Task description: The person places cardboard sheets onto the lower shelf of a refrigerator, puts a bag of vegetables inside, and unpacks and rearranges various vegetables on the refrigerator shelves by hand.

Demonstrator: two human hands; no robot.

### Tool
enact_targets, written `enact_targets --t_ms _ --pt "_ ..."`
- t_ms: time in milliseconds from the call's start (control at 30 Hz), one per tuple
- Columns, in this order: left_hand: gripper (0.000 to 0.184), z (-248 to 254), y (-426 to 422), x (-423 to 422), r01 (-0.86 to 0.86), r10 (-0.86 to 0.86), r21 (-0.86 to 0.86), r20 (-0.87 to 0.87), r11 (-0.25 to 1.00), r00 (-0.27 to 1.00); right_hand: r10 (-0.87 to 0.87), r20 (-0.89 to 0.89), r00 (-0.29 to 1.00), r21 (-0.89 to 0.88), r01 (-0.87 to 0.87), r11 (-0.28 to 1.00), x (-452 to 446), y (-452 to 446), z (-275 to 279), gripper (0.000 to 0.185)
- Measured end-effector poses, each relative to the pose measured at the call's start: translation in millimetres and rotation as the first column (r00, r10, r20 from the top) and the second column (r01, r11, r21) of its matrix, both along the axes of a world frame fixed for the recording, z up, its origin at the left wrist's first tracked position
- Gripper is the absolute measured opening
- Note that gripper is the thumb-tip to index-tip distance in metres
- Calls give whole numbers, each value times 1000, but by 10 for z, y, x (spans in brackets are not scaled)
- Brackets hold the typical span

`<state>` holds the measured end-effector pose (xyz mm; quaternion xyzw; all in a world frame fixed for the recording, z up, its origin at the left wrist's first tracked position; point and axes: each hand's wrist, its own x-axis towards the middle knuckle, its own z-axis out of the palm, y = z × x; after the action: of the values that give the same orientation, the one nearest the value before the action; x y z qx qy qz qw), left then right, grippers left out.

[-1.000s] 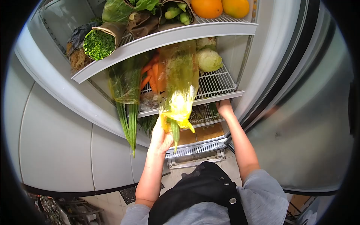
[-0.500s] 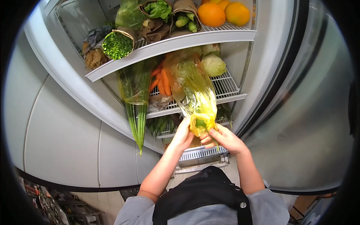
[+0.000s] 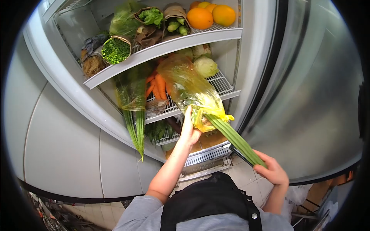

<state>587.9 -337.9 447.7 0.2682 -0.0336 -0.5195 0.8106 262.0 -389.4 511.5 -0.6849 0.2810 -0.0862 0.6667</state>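
Observation:
My left hand (image 3: 189,133) is closed on the lower, open end of a yellow translucent plastic bag (image 3: 210,102), in front of the middle fridge shelf. Out of the bag's mouth, slanting down to the right, comes a long ridged green vegetable (image 3: 233,135), which looks like a ridge gourd. My right hand (image 3: 273,169) has its fingers wrapped round the lower end of this vegetable. Its upper end is hidden in the bag. To the left, similar long green vegetables (image 3: 133,127) hang over the shelf edge, partly inside another yellowish bag (image 3: 131,90).
Beside the bag lie carrots (image 3: 158,85) and a pale cabbage (image 3: 205,66). The top shelf (image 3: 169,45) holds oranges (image 3: 199,18), wrapped greens (image 3: 115,50) and cucumber-like vegetables (image 3: 178,26). The open fridge door (image 3: 308,96) stands at right, grey panels (image 3: 65,134) at left.
My right hand has moved down and right from the bag's mouth, drawing the long green vegetable partly out. My left hand still grips the bag. The view has shifted slightly.

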Motion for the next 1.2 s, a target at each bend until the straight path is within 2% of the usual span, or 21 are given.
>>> enact_targets --t_ms 67,133,167,200,267,300,333,400,467,533,600,667,733,800,933,967,1000,1067,1100,1133,1200 --pt "48 -151 -25 54 35 -33 -31 55 999 998 -46 12 999 41 45 998 -450 -49 -71 55" --pt "50 -47 -45 -6 1 -6 -159 -34 987 999 -97 8 995 85 96 992 -945 -75 -185 57" --pt "54 -114 -73 42 53 -67 -206 -66 977 996 -124 -21 992 103 125 987 -1197 -84 -243 58" --pt "55 -65 -69 37 31 -48 -276 -57 961 997 -133 -24 991 104 135 985 -1412 -63 -302 58" --pt "57 51 -27 16 112 -93 -531 61 840 994 -207 -23 978 191 208 959 -1702 43 -388 57" --pt "56 -24 -18 92 74 -39 -605 71 793 997 -238 -11 971 217 235 947 -1752 87 -450 57" --pt "56 -149 23 195 -64 54 -592 -35 803 998 -257 -10 966 222 252 942 -1709 109 -506 57" --pt "59 -248 92 391 32 -182 -730 -127 683 975 -263 -32 964 149 265 953 -1434 86 -653 55" --pt "61 -19 209 377 57 -512 -757 -383 651 769 -248 -29 968 147 249 957 -1011 -7 -844 53" --pt "56 -20 263 389 41 -457 -726 -387 686 801 -302 61 951 101 295 950 -411 -86 -1169 49" --pt "49 -24 308 433 141 -468 -676 -328 723 821 -308 86 947 47 305 951 227 -180 -1291 49" --pt "43 14 342 384 154 -429 -624 -319 766 845 -286 390 875 -281 409 868 866 -406 -1733 49" --pt "42 -27 369 386 174 -418 -613 -281 771 864 -308 409 859 -324 452 831 1404 -682 -1898 51" --pt "42 -95 392 424 163 -366 -564 -267 810 892 -285 389 876 -401 440 803 1892 -996 -1993 53" --pt "42 -80 436 382 89 -142 -314 -151 945 978 -340 17 940 -696 255 672 2706 -1621 -2079 41" --pt "43 -107 439 371 50 -86 -263 -127 963 988 -320 29 947 -800 214 560 2913 -1810 -2339 37" --pt "44 -128 428 376 52 -80 -227 -117 972 990 -326 -144 934 -789 91 608 3036 -1884 -2350 34" --pt "41 -271 418 395 -2 -24 -202 -124 979 992 -303 -34 952 -866 124 485 3215 -1977 -2624 33" --pt "40 -321 422 403 -5 -20 -204 -124 979 992 -279 10 960 -954 93 286 3298 -1995 -2806 35" --pt "38 -373 427 411 -9 -17 -206 -124 979 992 -263 4 965 -955 82 286 3240 -1850 -2687 35" --pt "34 -310 366 328 53 -34 -198 95 979 995 -305 41 952 -939 140 313 2900 -1398 -2139 32"
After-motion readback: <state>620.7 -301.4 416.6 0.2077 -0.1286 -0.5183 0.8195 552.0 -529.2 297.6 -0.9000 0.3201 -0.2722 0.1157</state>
